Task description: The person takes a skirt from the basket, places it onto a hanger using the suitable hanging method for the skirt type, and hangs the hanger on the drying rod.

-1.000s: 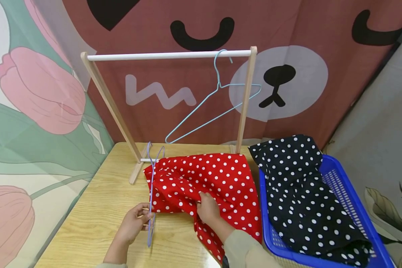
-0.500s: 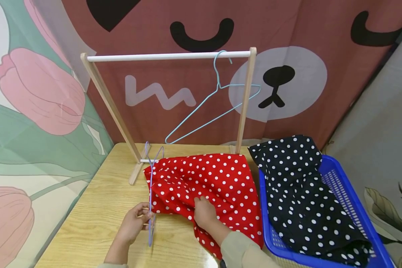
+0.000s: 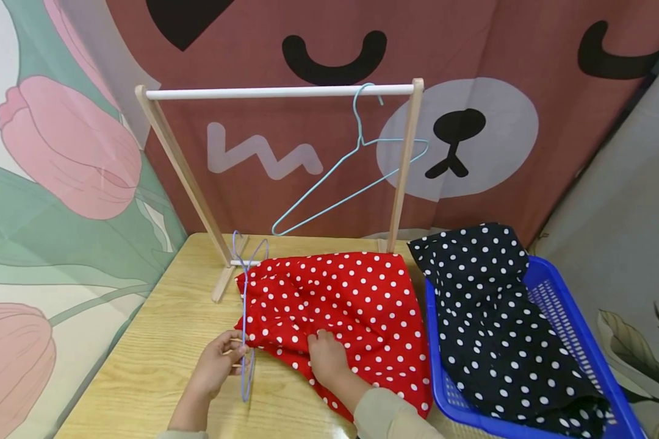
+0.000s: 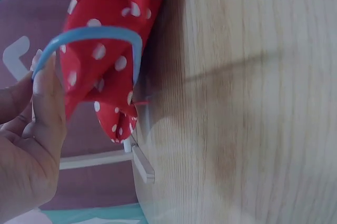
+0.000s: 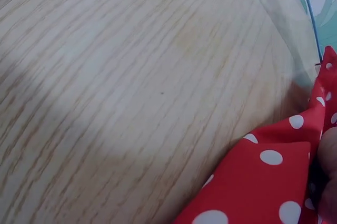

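Observation:
My left hand (image 3: 214, 366) pinches the lower part of a thin purple hanger (image 3: 244, 305), which stands nearly edge-on at the left edge of a red garment with white dots (image 3: 368, 299). The left wrist view shows the rounded end of the hanger (image 4: 100, 33) between thumb and fingers, with red fabric (image 4: 118, 66) just beyond. My right hand (image 3: 328, 360) holds the garment near its front edge with curled fingers; its fingertips are partly hidden in the fabric. Only a bit of that hand (image 5: 329, 155) shows in the right wrist view. What kind of garment it is cannot be told.
A wooden rack with a white bar (image 3: 274, 92) stands at the back of the table (image 3: 143, 360), a light blue hanger (image 3: 318, 183) hanging from it. To the right, a blue basket (image 3: 554, 274) holds a black garment with white dots (image 3: 500, 329).
My right hand has moved left and slightly nearer, drawing the front of the red garment toward the hanger and smoothing its folds. The purple hanger's hook has tilted a little left.

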Demonstrator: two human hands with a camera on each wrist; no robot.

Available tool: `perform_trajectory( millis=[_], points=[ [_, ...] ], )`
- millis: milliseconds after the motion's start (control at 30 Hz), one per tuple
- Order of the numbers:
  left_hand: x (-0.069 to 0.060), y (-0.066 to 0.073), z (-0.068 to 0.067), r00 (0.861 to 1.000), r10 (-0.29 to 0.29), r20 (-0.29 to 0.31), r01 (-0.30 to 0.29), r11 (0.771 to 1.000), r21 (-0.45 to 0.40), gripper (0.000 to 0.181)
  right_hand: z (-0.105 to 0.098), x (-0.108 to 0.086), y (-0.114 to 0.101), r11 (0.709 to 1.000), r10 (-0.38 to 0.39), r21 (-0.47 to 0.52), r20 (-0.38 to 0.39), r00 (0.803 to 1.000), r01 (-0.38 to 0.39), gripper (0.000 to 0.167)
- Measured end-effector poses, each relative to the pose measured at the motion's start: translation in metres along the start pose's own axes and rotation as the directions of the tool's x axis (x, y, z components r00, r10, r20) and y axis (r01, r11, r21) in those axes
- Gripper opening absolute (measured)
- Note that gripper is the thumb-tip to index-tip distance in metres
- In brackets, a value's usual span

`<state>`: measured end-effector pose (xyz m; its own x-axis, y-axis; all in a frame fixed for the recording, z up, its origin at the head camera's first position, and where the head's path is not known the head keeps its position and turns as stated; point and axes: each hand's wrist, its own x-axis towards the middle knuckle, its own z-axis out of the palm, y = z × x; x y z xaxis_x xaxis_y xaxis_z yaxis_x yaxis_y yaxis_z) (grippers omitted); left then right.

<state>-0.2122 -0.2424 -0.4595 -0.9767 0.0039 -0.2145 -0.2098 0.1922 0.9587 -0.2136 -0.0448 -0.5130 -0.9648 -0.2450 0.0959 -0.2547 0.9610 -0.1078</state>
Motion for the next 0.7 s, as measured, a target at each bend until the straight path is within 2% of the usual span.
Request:
perform_trajectory(
  millis=[133,267,433,600,700],
  points=[
    [0.001,0.0,0.005,1.0,0.001,0.022,-0.001,1.0,0.006,0.017,0.002,-0.002,0.0,1.0,-0.013,-0.003,-0.022,1.0,0.013,0.024],
    [0.0,-0.001,0.009,0.999,0.011,0.042,-0.012,1.0,0.014,0.016,0.004,-0.003,0.004,0.994,0.004,0.112,-0.068,0.998,0.004,0.02],
    [-0.001,-0.003,0.011,0.995,0.039,0.092,-0.044,0.997,0.06,0.014,0.008,-0.005,0.011,0.964,0.029,0.265,-0.126,0.992,0.005,0.022],
    [-0.002,-0.004,0.014,0.987,0.061,0.146,-0.073,0.994,0.076,0.012,0.008,-0.008,0.011,0.935,0.063,0.355,-0.23,0.971,0.024,0.023],
    [-0.002,-0.005,0.016,0.983,0.069,0.17,-0.083,0.994,0.076,0.013,0.006,-0.01,0.008,0.923,0.063,0.383,-0.242,0.968,0.036,0.026]
  ],
)
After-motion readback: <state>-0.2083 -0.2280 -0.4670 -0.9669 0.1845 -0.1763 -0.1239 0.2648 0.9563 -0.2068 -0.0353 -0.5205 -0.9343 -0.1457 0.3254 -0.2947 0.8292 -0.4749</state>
